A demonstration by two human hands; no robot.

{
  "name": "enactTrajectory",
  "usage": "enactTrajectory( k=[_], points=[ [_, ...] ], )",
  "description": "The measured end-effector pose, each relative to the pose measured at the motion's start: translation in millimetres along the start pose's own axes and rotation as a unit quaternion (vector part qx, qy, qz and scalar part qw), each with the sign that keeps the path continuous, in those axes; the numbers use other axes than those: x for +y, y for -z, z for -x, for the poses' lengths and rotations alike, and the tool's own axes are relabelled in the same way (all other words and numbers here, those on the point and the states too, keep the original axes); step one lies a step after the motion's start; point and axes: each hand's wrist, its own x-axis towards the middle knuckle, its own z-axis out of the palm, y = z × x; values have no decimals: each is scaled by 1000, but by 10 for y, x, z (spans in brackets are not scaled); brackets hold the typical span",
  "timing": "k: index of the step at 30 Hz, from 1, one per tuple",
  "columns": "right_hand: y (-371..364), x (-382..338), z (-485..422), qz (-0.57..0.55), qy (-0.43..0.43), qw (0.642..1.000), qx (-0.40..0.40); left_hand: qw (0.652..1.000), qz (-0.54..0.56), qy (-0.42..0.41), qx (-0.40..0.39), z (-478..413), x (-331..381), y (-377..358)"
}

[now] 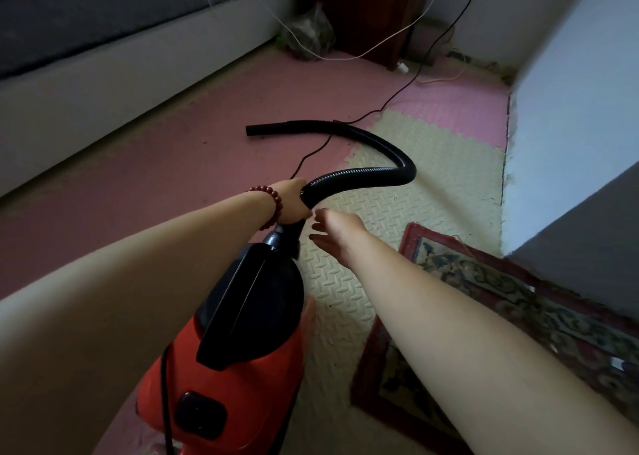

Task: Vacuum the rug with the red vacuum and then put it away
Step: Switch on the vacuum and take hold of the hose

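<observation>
The red vacuum, with a black top, lies on the floor below my arms. Its black ribbed hose curves away over the foam mats and ends in a nozzle at the centre. My left hand, with a bead bracelet on the wrist, grips the hose base where it joins the vacuum. Just right of that joint hovers my right hand, fingers spread and holding nothing. The patterned rug with a red border lies at the lower right, partly under my right forearm.
Pink and cream foam mats cover the floor. A thin black cord and a white cable trail toward the far corner. A bed base runs along the left, a wall corner stands at the right, and a plastic bag sits by dark furniture.
</observation>
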Motion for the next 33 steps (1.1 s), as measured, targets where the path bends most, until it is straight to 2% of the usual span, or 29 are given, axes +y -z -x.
enactTrajectory(
  k=[6, 10, 16, 21, 33],
  points=[
    [160, -4, -92, -16, -16, 1000, 21, 999, 1, 3, 36, -110, 55, -71],
    [275, -88, -116, -54, -4, 998, 38, 999, -12, 17, 28, -111, 49, -63],
    [299, -188, -110, -109, 22, 993, 50, 999, -1, -11, 35, -16, 92, -93],
    [273, -271, -90, -163, 57, 985, 27, 999, 24, -17, 36, 77, 56, -53],
    [266, -376, 19, -278, 64, 958, 38, 998, 38, -24, 31, 186, 86, -9]
  ],
)
